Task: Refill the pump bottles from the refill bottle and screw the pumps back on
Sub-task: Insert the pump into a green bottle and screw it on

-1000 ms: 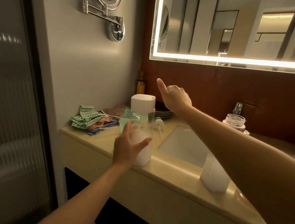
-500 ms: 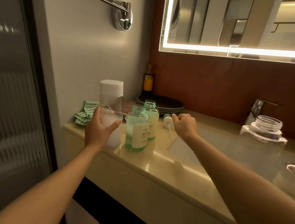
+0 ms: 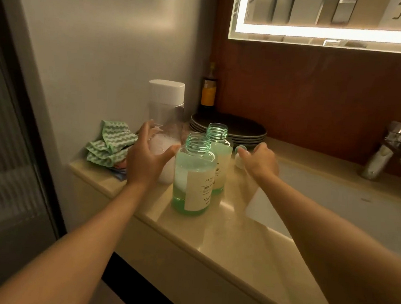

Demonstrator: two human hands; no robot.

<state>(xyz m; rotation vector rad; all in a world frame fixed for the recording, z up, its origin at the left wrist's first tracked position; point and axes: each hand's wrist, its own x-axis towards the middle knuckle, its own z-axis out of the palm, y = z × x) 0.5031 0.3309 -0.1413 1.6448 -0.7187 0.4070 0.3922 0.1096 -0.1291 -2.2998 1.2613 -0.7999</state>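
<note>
Two green pump bottles stand open-necked on the counter, one nearer (image 3: 193, 175) and one just behind it (image 3: 218, 158); both hold green liquid. To their left is the clear refill bottle (image 3: 166, 100) with a white cap. My left hand (image 3: 145, 161) wraps round its lower part, fingers on the left side and thumb on the right. Behind the green bottles a white pump (image 3: 240, 161) lies on the counter. My right hand (image 3: 261, 162) curls over it, fingertips on its top. No second pump is in view.
A stack of dark plates (image 3: 233, 128) and an amber bottle (image 3: 208, 92) sit by the back wall. Folded green cloths (image 3: 110, 144) lie at the counter's left end. The sink basin (image 3: 336, 200) and faucet (image 3: 386, 153) are to the right. The counter (image 3: 211, 237) drops off just in front.
My left hand moved the refill bottle from in front of the green bottles to their left. My right hand dropped from mid-air onto the pump. The view came closer.
</note>
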